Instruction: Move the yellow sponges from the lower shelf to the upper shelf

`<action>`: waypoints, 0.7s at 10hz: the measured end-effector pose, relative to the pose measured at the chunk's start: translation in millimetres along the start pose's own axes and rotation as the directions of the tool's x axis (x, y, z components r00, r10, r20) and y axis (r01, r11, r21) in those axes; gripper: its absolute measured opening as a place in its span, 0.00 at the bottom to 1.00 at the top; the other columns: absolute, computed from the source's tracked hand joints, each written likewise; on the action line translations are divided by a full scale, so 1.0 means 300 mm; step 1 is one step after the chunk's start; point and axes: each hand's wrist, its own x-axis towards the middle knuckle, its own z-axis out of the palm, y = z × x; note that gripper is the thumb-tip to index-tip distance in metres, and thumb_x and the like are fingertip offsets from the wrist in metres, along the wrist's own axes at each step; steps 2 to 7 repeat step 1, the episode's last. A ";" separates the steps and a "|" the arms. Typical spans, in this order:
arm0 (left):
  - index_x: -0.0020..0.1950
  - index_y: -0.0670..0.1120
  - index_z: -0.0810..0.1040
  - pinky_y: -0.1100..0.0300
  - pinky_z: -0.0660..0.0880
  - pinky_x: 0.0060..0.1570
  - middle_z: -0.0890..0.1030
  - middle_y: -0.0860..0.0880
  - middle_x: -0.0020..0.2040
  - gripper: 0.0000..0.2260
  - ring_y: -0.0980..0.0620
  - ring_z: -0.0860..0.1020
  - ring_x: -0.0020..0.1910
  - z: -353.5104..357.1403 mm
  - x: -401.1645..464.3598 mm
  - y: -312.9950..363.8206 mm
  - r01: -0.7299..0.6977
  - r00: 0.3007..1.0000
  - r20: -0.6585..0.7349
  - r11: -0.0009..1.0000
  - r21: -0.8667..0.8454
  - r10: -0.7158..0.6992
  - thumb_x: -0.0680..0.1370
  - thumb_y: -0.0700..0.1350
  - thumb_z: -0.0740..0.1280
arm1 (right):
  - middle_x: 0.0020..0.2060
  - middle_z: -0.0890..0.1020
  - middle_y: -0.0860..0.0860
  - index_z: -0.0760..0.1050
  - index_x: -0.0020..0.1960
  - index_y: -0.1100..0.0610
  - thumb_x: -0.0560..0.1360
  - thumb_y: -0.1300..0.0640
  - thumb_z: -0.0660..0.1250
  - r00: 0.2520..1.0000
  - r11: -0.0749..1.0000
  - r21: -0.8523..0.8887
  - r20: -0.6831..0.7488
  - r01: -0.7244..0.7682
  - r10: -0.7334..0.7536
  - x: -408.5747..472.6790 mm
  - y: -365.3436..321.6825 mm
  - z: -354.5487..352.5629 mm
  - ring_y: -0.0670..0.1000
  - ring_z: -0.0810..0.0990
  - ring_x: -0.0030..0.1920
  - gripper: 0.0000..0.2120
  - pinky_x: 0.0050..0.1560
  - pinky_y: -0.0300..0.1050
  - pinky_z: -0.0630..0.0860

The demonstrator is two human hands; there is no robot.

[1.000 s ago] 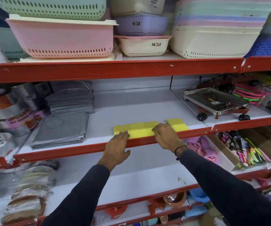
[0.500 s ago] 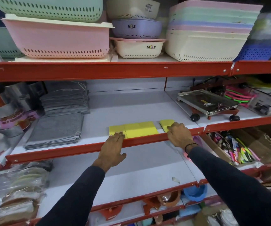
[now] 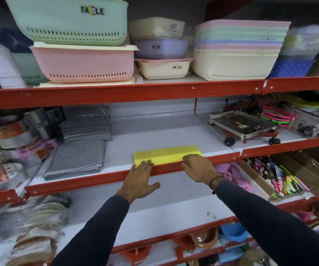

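Squaring up sponges [image 3: 167, 154] on upper shelf [image 3: 154, 131], front edge, just behind red rail [image 3: 116, 176]. Gap seen half second ago between main block and right piece now closed: one flush yellow row. Left hand [image 3: 140, 178] and right hand [image 3: 199, 168] flat, fingers [image 3: 147, 162] spread, tips resting on sponges at row's two ends, gripping nothing. Lower shelf [image 3: 164, 208] shows no yellow. Judgement: move done, only tidying left.

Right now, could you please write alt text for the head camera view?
Two hands, left hand and right hand, rest on a row of yellow sponges at the front edge of a red-framed shelf. Grey cloths lie to the left, a wheeled metal tray to the right. Plastic baskets fill the shelf above.
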 end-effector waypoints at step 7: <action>0.84 0.46 0.56 0.31 0.39 0.80 0.52 0.47 0.86 0.42 0.46 0.47 0.86 -0.122 -0.020 -0.009 -0.027 0.934 -0.349 0.989 0.148 0.078 0.77 0.71 0.49 | 0.70 0.78 0.56 0.73 0.69 0.58 0.76 0.42 0.56 0.953 0.977 -0.165 -0.244 0.139 -0.177 -0.021 -0.039 -0.096 0.59 0.73 0.72 0.28 0.73 0.60 0.69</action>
